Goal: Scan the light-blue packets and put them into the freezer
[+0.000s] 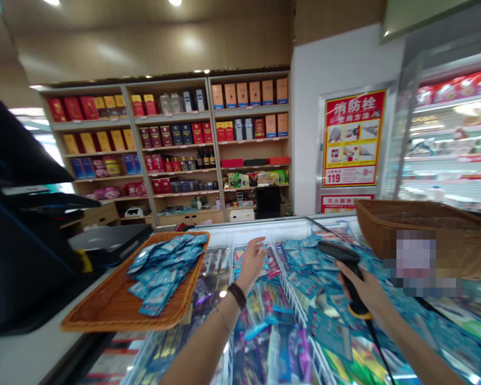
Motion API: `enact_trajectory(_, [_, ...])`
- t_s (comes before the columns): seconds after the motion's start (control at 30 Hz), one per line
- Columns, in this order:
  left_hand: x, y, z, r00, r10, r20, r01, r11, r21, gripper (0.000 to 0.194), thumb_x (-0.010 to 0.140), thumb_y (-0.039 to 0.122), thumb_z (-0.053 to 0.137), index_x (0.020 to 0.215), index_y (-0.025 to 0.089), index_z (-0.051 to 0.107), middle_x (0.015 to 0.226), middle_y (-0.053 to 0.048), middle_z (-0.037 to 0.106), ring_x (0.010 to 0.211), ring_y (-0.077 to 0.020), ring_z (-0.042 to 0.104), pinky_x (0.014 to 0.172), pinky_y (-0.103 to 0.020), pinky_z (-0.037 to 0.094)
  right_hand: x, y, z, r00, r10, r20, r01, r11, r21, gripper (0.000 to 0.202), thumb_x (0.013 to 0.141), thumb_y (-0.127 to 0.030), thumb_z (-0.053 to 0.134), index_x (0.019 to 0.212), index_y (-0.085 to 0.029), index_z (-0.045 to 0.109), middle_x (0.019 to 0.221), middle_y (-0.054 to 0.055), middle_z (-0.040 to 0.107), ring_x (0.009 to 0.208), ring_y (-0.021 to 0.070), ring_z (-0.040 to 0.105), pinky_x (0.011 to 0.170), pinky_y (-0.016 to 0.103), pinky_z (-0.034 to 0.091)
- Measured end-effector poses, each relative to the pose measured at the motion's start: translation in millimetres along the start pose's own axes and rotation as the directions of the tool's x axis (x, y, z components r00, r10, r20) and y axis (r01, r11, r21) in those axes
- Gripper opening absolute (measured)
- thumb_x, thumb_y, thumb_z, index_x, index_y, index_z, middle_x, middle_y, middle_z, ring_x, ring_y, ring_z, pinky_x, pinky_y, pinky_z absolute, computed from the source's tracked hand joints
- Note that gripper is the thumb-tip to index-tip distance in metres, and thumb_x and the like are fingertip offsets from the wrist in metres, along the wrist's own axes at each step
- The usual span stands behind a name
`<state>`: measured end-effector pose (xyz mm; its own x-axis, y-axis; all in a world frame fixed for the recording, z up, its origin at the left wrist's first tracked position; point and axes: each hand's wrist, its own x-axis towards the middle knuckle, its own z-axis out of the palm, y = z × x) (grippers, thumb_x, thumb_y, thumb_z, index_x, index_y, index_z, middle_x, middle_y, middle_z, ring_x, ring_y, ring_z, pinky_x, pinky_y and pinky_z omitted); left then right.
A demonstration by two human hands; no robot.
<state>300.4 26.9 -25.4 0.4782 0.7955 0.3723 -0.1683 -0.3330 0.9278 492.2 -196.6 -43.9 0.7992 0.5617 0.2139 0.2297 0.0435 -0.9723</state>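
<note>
My right hand (358, 286) is wrapped round the grip of a black barcode scanner (340, 252), whose cord runs down toward the lower edge. My left hand (253, 263), with a dark beaded bracelet on its wrist, reaches over the freezer's middle section. Its fingers are loosely bent and apart, and nothing shows in them. Blue flat packets (328, 331) lie heaped in the freezer section around and below the scanner. More blue packets (160, 272) are piled in an orange-brown wicker tray (100, 313) left of my left hand.
White wire dividers (294, 294) split the chest freezer, which holds colourful wrapped items (268, 326). A deep brown basket (379, 230) stands on the freezer at the right. Black checkout equipment (24, 240) occupies the left counter. Stocked shelves (176, 128) line the back wall.
</note>
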Motion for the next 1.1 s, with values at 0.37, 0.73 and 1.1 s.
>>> enact_trajectory(0.37, [-49, 27, -278.1, 0.944, -0.023, -0.33, 0.309, 0.412, 0.857, 0.043, 0.086, 0.016, 0.066, 0.129, 0.012, 0.064, 0.139, -0.021, 0.065, 0.131, -0.0308, 0.061, 0.113, -0.039, 0.043, -50, -29, 170, 0.922, -0.013, 0.386, -0.091, 0.964, 0.251, 0.053, 0.063, -0.07, 0.082, 0.07, -0.023, 0.059, 0.053, -0.004, 0.058, 0.033, 0.0106, 0.047, 0.033, 0.026, 0.036])
enact_trajectory(0.73, [-77, 20, -296.3, 0.924, -0.232, -0.304, 0.35, 0.193, 0.917, 0.081, 0.068, 0.054, 0.088, 0.129, 0.009, 0.057, 0.139, -0.031, 0.059, 0.13, -0.0418, 0.06, 0.107, -0.044, 0.045, -81, -12, 198, 0.857, -0.009, 0.516, -0.09, 0.982, 0.166, 0.043, 0.072, -0.061, 0.08, 0.072, -0.023, 0.061, 0.051, -0.003, 0.059, 0.034, 0.0116, 0.047, 0.034, 0.026, 0.037])
enact_trajectory(1.1, [-81, 42, -266.9, 0.917, -0.098, -0.387, 0.399, 0.265, 0.878, 0.09, 0.088, 0.023, 0.071, 0.163, 0.015, 0.022, 0.119, -0.022, 0.075, 0.117, -0.0362, 0.07, 0.095, -0.04, 0.05, -74, -1, 191, 0.851, 0.055, 0.522, -0.178, 0.966, 0.189, 0.044, 0.069, -0.061, 0.082, 0.076, -0.022, 0.064, 0.052, -0.003, 0.058, 0.035, 0.0126, 0.047, 0.035, 0.029, 0.038])
